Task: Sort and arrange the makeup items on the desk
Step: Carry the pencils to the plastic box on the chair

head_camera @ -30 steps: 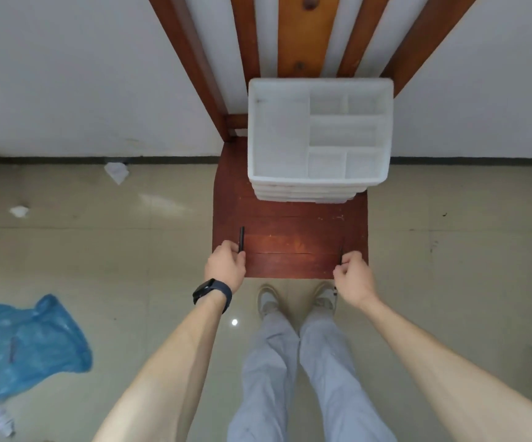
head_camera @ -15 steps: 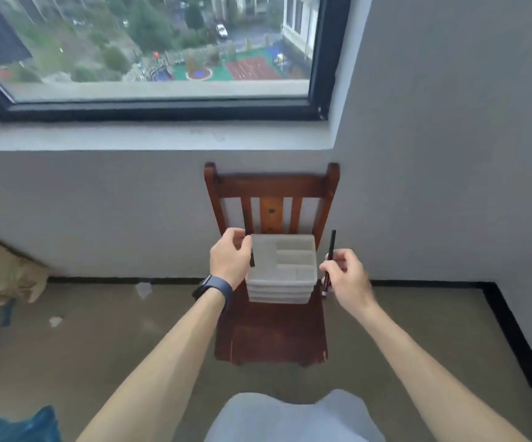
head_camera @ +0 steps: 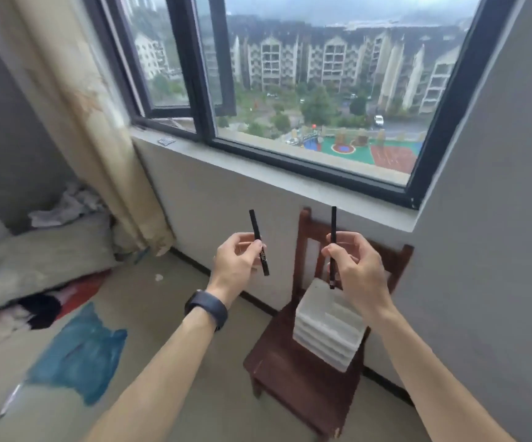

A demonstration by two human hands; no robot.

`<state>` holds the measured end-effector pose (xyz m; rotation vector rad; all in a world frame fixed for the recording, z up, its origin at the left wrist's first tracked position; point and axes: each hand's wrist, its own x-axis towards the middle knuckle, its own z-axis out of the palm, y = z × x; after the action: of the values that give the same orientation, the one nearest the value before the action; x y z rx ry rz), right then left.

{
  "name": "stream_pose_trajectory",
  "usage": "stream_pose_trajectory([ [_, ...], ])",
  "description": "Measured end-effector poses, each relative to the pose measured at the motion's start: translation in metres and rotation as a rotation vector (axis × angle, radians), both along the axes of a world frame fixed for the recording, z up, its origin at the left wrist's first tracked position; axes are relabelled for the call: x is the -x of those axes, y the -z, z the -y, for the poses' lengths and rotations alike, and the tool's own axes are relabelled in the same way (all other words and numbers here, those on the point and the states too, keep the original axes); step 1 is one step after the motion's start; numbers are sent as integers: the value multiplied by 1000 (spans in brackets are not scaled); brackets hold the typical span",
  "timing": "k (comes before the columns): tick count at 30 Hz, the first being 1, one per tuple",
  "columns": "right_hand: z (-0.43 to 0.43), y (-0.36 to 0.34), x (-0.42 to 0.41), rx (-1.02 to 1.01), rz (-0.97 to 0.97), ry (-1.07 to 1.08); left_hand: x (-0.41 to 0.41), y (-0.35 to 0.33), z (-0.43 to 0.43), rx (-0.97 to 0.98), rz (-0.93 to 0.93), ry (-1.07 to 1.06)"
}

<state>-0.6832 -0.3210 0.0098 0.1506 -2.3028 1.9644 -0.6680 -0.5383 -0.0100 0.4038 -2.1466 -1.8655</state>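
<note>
My left hand (head_camera: 236, 263) pinches a thin black makeup pencil (head_camera: 255, 228) with pale lettering near its lower end, held up almost upright. In my right hand (head_camera: 359, 266) is a second, longer black pencil (head_camera: 333, 224), also upright, pinched between thumb and fingers. Both pencils are raised in front of the wall under the window. Below them a stack of white compartment trays (head_camera: 328, 327) sits on the seat of a dark wooden chair (head_camera: 299, 381), partly hidden by my right wrist.
The chair stands against the grey wall in the corner below a wide window (head_camera: 322, 90). A blue plastic bag (head_camera: 79, 352) lies on the floor at left, with bedding and clothes (head_camera: 35, 260) beyond it and a curtain (head_camera: 86, 116) hanging beside the window.
My view has swung up and left from the chair seat to the window. Both hands have lifted the black pencils off the seat and raised them upright in front of me.
</note>
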Motion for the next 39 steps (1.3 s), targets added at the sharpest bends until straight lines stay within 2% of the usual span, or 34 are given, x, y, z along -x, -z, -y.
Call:
stream_pose_trajectory([
  [5, 118, -33, -59, 43, -29, -405, -137, -22, 90, -77, -17, -355],
  [9, 225, -50, -155, 3, -51, -779, -295, -35, 152, -57, -31, -668],
  [16, 384, -69, -442, -32, -189, -1427, -657, -50, 190, 12, -54, -1307],
  [22, 440, -64, -721, 8, -270, -1841, -941, -59, 149, 28, -115, -1747],
  [26, 456, -66, -869, 7, -235, -2016, -1076, -69, 124, 5, -156, -1953],
  [30, 479, -68, -980, 24, -180, -2150, -1175, -73, 127, -39, -164, -2057],
  [39, 587, -39, -1179, 25, -72, -2293, -1353, -50, 220, -127, -176, -2187],
])
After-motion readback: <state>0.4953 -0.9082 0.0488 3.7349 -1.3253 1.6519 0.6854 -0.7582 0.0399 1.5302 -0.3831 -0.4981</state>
